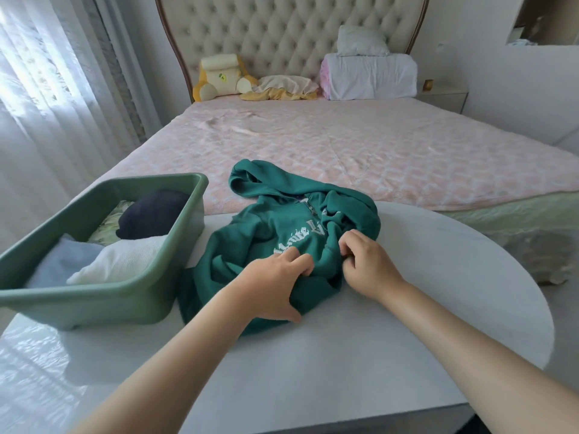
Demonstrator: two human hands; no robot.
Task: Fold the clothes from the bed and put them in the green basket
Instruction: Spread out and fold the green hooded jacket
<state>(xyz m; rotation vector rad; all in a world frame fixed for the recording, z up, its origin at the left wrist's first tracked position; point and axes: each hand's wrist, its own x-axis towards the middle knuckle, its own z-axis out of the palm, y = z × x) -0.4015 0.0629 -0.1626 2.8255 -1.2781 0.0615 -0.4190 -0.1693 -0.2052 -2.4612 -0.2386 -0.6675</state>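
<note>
1. A teal hoodie (266, 227) lies crumpled on the white table (407, 324), its hood reaching onto the pink bed (376, 151)
2. The left hand (272, 286) grips a bunch of its fabric, fingers curled
3. The right hand (366, 264) pinches a fold just beside it
4. The green basket (94, 299), touching the hoodie's left edge, holds folded clothes (119, 261)

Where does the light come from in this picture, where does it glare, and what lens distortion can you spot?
Head view: daylight enters through the curtains on the left; head view: it glares on the glossy table at lower left; head view: the wide-angle lens bows the near edge of the bed; the green hoodie is evenly lit.
</note>
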